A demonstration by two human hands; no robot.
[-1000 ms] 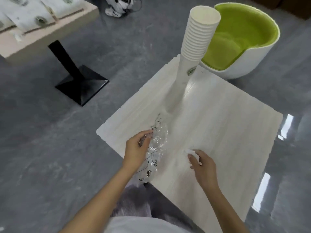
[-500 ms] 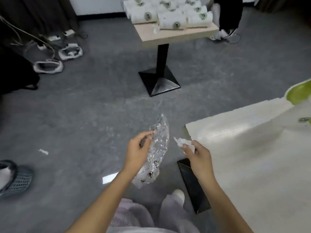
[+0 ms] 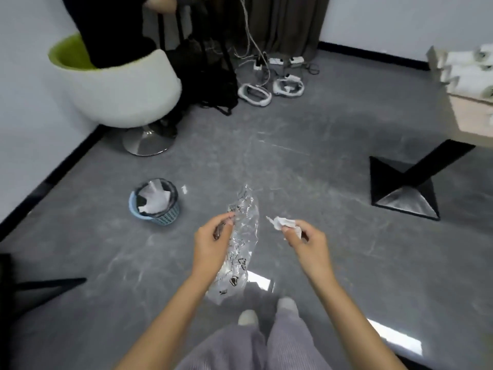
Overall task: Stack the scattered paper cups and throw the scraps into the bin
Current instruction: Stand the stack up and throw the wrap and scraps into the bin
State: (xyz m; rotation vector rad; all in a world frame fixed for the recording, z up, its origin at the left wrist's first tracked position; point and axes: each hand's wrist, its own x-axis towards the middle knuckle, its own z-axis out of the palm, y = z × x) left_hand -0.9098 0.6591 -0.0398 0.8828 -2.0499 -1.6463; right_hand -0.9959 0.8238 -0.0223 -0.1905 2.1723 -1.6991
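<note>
Hanging above the grey floor [image 3: 306,169], a crumpled clear plastic wrapper [image 3: 244,244] with dark printed marks is pinched near its upper end by the left hand [image 3: 210,247]. Near it but apart, the right hand [image 3: 310,247] pinches a small white paper scrap [image 3: 282,222] between thumb and fingertips. Something dark shows inside the left fingers, too blurred to name. Ahead and to the left, a blue bin [image 3: 165,217] stands on the floor with white paper inside.
</note>
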